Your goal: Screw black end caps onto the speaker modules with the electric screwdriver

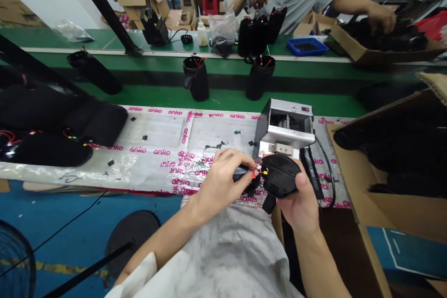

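My right hand [302, 200] is wrapped around a black cylindrical sleeve [281, 177], its round end turned up towards me. A short black strap [269, 204] hangs from its lower side. My left hand [223, 177] is closed at the left of the sleeve, thumb and fingertips pinched at a red wire [257, 172] with a yellow tip. A dark, smooth object [239, 173] shows under the left fingers; its kind is unclear. Just beyond my hands stands a silver and black machine [287, 123] with a red switch and a black cable.
Black padded sleeves with wires [45, 149] lie at the left. Several upright sleeves [196, 79] stand on the green conveyor [150, 88]. A cardboard box [401, 209] of black pieces is at the right. A co-worker [293, 0] handles sleeves across the bench.
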A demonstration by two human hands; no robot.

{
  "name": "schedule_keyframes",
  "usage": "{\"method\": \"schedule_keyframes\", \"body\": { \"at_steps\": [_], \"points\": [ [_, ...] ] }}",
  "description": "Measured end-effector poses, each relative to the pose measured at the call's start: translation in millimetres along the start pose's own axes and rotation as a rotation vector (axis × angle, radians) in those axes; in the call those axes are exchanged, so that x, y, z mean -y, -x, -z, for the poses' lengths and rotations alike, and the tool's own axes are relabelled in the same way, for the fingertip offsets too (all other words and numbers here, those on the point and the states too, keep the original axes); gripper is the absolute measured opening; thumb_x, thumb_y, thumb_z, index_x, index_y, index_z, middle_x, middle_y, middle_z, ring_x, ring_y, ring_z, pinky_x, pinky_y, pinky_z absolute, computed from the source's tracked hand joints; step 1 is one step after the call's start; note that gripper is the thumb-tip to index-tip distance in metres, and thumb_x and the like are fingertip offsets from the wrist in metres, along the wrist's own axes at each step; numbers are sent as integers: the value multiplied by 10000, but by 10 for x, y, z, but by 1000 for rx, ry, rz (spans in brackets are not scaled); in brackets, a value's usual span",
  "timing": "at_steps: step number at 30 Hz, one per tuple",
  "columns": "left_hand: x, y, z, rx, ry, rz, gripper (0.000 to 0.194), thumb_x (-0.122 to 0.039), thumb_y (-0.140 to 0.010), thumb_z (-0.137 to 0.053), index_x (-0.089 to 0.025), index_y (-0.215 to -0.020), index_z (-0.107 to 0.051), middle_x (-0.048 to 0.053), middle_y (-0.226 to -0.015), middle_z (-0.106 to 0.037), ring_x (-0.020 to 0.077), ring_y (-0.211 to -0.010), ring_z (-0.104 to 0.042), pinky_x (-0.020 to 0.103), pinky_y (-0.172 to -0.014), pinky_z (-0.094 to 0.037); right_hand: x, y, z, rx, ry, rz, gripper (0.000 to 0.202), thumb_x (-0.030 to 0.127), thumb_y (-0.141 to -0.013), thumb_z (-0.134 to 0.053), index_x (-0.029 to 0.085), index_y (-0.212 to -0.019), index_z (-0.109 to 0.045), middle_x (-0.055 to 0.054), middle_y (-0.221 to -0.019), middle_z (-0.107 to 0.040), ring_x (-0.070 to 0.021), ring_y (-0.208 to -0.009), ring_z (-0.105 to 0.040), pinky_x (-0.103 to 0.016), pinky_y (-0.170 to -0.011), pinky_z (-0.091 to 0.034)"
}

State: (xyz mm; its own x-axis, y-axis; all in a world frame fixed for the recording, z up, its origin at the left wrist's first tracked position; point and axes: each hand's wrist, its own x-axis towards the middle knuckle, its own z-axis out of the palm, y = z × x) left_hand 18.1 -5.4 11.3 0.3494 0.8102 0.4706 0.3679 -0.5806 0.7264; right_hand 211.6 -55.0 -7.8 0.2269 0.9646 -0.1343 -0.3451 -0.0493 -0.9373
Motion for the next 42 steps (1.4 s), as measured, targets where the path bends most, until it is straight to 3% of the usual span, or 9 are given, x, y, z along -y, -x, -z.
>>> {"method": "schedule_keyframes", "body": {
  "at_steps": [6, 10, 16, 21, 25, 28, 33, 37, 42],
  "points": [
    [22, 56, -65, -47, 17, 24, 131, -136, -1042, -712, -243, -1044, -635, 22, -990, -768, 228, -975, -716, 397, -945, -544, 13, -6, 6, 6, 134, 108, 550, 742, -897, -780, 299, -1219, -733, -86, -1312, -774, -333, -1234, -734, -470, -1094, -597],
    [28, 82, -107, -104, 39, 33, 94, -166, -1055, -706, -246, -1047, -656, 30, -979, -772, 232, -957, -723, 413, -923, -554, -50, 18, 25, -33, 201, 123, 524, 736, -930, -752, 294, -1209, -730, -78, -1238, -758, -318, -1166, -729, -449, -1079, -584],
    [22, 110, -128, -150, 76, 72, 80, -178, -1037, -746, -247, -1039, -706, 35, -971, -798, 236, -956, -748, 426, -914, -583, -33, 57, -43, -10, 285, 218, 519, 726, -983, -700, 309, -1292, -713, -91, -1359, -721, -350, -1318, -683, -490, -1195, -519],
    [13, 125, -137, -171, 115, 125, 83, -186, -1019, -788, -246, -1024, -732, 26, -968, -814, 222, -939, -758, 404, -900, -586, 57, 32, -147, 14, 352, 357, 483, 692, -970, -755, 310, -1266, -734, -80, -1289, -748, -299, -1234, -714, -428, -1111, -566],
    [14, 117, -117, -179, 116, 59, 102, -183, -1010, -821, -257, -1053, -765, 5, -978, -852, 216, -918, -785, 424, -917, -564, 117, -36, -175, 103, 396, 426, 475, 662, -946, -806, 308, -1245, -704, -96, -1298, -749, -298, -1267, -713, -427, -1071, -602],
    [-8, 106, -86, -167, 70, 2, 113, -161, -1023, -802, -263, -1059, -769, -3, -988, -864, 220, -929, -795, 438, -928, -536, 120, -87, -139, 192, 428, 471, 509, 663, -931, -820, 307, -1271, -688, -119, -1343, -727, -323, -1308, -697, -468, -1068, -617],
    [-67, 95, -77, -153, -68, 27, 110, -142, -1039, -751, -248, -1054, -724, 11, -1004, -818, 216, -932, -756, 426, -921, -503, 92, -142, -51, 291, 527, 523, 549, 643, -913, -846, 310, -1321, -692, -136, -1385, -700, -363, -1360, -654, -559, -1161, -556],
    [-73, 104, -53, -123, -58, 19, 167, -90, -1027, -716, -249, -1032, -668, -8, -968, -805, 205, -901, -753, 413, -917, -506, 123, -164, -55, 369, 612, 522, 511, 627, -938, -827, 309, -1319, -708, -133, -1393, -696, -355, -1344, -659, -537, -1159, -542],
    [12, 108, 204, 9, -8, -125, 206, -54, -1015, -710, -253, -1038, -760, 45, -1096, -799, 205, -1017, -764, 366, -918, -587, 153, -179, -108, 305, 509, 400, 470, 679, -969, -764, 309, -1258, -736, -102, -1362, -735, -323, -1352, -670, -466, -1154, -547]
  ]
}}
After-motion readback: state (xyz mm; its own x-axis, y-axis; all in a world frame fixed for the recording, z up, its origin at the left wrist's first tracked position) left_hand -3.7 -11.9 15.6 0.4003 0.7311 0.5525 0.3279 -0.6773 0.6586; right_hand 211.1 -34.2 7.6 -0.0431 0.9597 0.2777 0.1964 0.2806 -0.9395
